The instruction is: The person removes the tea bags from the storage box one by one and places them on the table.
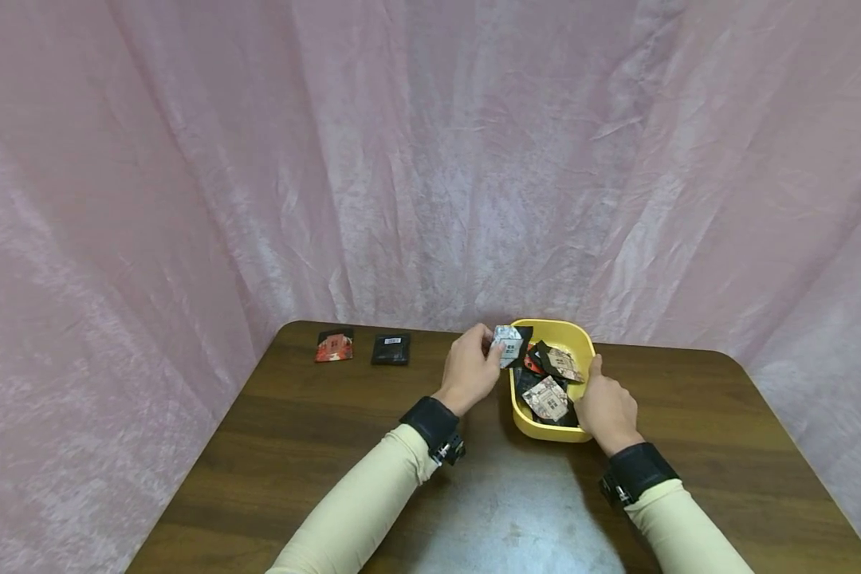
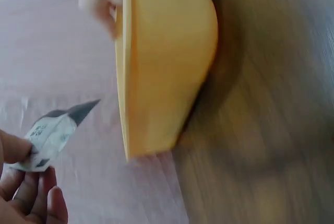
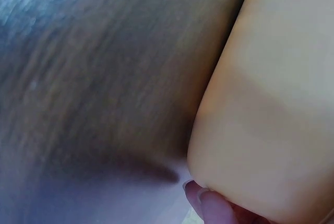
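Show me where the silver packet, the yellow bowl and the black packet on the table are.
silver packet (image 1: 508, 344), head view, middle of its printed face.
yellow bowl (image 1: 554, 433), head view, near outer wall.
black packet (image 1: 391, 349), head view, centre of the wrapper.

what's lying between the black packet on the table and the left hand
Nothing: from the black packet to the left hand, the head view shows only bare wooden table.

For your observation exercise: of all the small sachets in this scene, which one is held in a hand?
The silver-white sachet, pinched by the left hand beside the yellow bowl; the others lie in the bowl or flat on the table.
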Tool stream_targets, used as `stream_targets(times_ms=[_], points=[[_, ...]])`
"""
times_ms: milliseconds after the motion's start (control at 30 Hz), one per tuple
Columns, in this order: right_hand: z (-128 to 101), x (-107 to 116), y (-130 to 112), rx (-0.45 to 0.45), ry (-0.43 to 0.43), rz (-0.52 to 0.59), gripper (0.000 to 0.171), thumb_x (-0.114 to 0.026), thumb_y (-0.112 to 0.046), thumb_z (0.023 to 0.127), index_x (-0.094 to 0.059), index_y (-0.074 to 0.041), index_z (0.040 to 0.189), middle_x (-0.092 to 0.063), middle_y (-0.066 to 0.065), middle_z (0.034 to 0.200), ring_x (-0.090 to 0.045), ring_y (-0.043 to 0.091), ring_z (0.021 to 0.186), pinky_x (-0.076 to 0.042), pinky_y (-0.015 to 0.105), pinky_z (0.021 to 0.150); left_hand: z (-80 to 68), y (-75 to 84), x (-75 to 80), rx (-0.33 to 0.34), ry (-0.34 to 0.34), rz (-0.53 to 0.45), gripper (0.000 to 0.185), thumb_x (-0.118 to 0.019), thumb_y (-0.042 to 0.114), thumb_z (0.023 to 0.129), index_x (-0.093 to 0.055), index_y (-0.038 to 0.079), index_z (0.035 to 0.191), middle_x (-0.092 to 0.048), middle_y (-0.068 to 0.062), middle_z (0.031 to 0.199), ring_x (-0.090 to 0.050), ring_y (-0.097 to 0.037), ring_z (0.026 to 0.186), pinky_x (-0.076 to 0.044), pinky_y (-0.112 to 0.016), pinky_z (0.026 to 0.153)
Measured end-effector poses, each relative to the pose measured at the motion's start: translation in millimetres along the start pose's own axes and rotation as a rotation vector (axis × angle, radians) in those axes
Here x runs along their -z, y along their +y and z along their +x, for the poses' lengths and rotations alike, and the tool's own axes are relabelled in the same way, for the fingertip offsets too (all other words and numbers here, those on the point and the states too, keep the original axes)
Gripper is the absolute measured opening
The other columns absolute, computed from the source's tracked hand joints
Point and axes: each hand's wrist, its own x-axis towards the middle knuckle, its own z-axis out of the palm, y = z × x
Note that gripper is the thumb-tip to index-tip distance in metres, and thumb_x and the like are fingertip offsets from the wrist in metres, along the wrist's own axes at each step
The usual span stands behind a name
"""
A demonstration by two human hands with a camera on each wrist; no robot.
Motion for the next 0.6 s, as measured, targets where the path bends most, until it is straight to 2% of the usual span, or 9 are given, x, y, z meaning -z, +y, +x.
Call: stream_targets(times_ms=[100, 233, 333, 467, 600], points=[[0.1, -0.6, -0.6, 0.001, -0.003, -0.004, 0.092, -0.064, -0.017, 0.093, -0.014, 0.006, 0.167, -0.071, 0.037, 0.107, -0.071, 0.05, 0.081, -0.054, 0.055, 0.062, 1.3, -15.4, 13.7, 0.004, 0.051, 0.045, 0.012, -0.066, 0.023, 0.106, -0.065, 0.012, 0.103, -0.067, -0.004, 0.092, -0.06, -0.015, 0.078, -0.047, -0.028, 0.068], [-0.2, -0.4, -0.8, 0.007, -0.008, -0.005, 0.094, -0.065, -0.016, 0.092, -0.013, 0.007, 0.167, -0.071, 0.037, 0.107, -0.071, 0.049, 0.081, -0.054, 0.055, 0.061, 1.8, -38.2, 25.9, 0.023, 0.064, 0.174, 0.008, -0.067, 0.017, 0.105, -0.065, 0.009, 0.102, -0.068, -0.007, 0.096, -0.066, -0.021, 0.082, -0.053, -0.034, 0.071], [-0.3, -0.2, -0.9, 0.01, -0.003, -0.006, 0.096, -0.066, -0.016, 0.091, -0.013, 0.008, 0.167, -0.071, 0.037, 0.108, -0.071, 0.049, 0.082, -0.054, 0.055, 0.062, 0.6, -53.6, 31.6, 0.026, 0.037, 0.287, 0.006, -0.068, 0.013, 0.104, -0.066, 0.008, 0.101, -0.071, -0.009, 0.099, -0.072, -0.026, 0.087, -0.058, -0.04, 0.074], [-0.5, 0.4, 0.2, 0.012, 0.001, -0.002, 0.097, -0.067, -0.016, 0.09, -0.012, 0.008, 0.167, -0.07, 0.038, 0.108, -0.071, 0.051, 0.082, -0.054, 0.056, 0.062, -2.1, -67.9, 34.5, -0.003, -0.01, 0.397, 0.002, -0.068, 0.009, 0.103, -0.067, 0.008, 0.105, -0.073, -0.01, 0.103, -0.075, -0.031, 0.092, -0.062, -0.043, 0.078], [-0.8, 0.4, 0.5, 0.009, -0.003, 0.005, 0.096, -0.066, -0.016, 0.091, -0.012, 0.008, 0.167, -0.07, 0.038, 0.109, -0.071, 0.051, 0.082, -0.054, 0.056, 0.062, -5.1, -73.9, 34.4, -0.019, -0.064, 0.482, 0.013, -0.066, 0.005, 0.103, -0.072, 0.009, 0.113, -0.074, -0.008, 0.105, -0.076, -0.029, 0.091, -0.064, -0.041, 0.078]])
